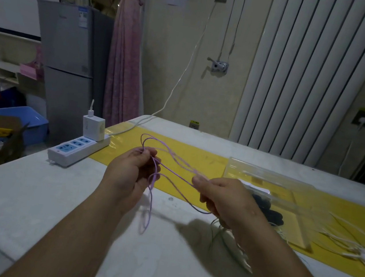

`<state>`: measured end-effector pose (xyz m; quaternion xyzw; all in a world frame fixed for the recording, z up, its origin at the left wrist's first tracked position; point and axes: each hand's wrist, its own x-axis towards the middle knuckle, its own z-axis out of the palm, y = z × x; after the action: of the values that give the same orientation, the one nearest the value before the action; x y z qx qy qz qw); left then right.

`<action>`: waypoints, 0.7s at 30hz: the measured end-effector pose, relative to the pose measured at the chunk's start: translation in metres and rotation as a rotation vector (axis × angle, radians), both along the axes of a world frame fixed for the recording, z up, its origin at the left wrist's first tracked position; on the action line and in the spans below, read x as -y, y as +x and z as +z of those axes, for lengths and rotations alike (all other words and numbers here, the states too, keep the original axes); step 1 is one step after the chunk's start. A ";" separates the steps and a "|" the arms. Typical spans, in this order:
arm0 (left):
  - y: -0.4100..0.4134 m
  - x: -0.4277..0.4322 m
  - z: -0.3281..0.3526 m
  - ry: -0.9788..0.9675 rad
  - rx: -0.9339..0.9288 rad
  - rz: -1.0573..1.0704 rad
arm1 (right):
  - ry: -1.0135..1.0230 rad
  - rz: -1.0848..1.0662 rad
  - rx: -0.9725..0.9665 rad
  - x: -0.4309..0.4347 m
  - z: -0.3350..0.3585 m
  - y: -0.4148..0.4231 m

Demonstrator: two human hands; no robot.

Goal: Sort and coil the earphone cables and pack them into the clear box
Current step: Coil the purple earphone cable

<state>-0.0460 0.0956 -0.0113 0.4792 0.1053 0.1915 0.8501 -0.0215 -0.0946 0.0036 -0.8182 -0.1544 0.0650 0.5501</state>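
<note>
A purple earphone cable (173, 172) stretches in loops between both hands above the table. My left hand (129, 171) pinches one end of the loops, and a loose tail hangs down from it. My right hand (222, 198) pinches the other end, just left of the clear box (271, 180). The box lies open on the yellow strip, with a dark coiled cable (269, 211) inside. White earphones (357, 249) lie tangled at the right of the box. A thin greenish cable (221, 239) trails on the table under my right wrist.
A white power strip (75, 151) with a charger plugged in sits at the table's far left edge, its white lead running up to the wall. A yellow strip (197, 156) crosses the white table. A fridge, a blue bin and a radiator stand beyond.
</note>
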 end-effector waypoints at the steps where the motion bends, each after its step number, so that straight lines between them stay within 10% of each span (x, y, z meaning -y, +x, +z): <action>1: 0.001 -0.001 -0.001 -0.014 0.008 0.028 | -0.063 0.041 -0.038 0.002 0.001 -0.001; 12: 0.011 -0.013 -0.001 -0.293 0.076 0.171 | -0.228 -0.032 0.084 0.003 -0.002 0.003; 21: 0.010 -0.015 -0.011 0.221 0.107 0.340 | -0.240 -0.094 0.084 0.004 -0.005 0.009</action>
<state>-0.0362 0.1111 -0.0220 0.5342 0.1178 0.3676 0.7521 -0.0130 -0.0991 -0.0015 -0.8864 -0.1303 0.0228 0.4437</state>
